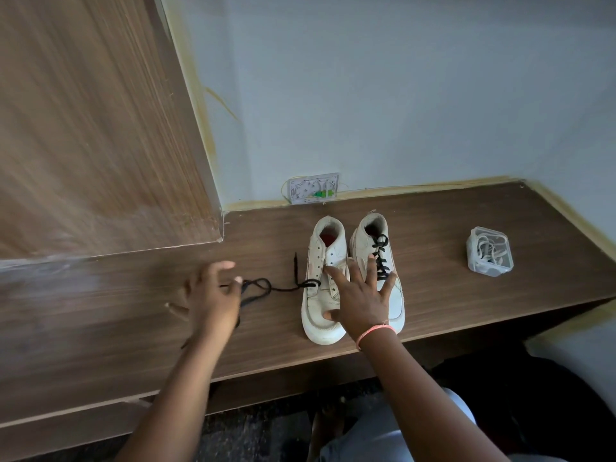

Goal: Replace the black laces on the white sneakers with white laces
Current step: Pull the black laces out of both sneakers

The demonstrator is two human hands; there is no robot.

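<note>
Right hand (361,300) spread wide, fingers straight, lying flat across both white sneakers (353,278), palm over the toe caps. Left hand (211,295) w/ fingers curled, blurred, pinching the black lace (266,286), which trails loose over the table (133,311) w/ one end at the left sneaker (321,295); that shoe's upper eyelets bare. Right sneaker (383,261) laced in black. White laces (490,251) coiled in a clear plastic box (489,265), well apart at right. Small wall plate (313,188) behind the shoes; wood panel (93,128) far left.
</note>
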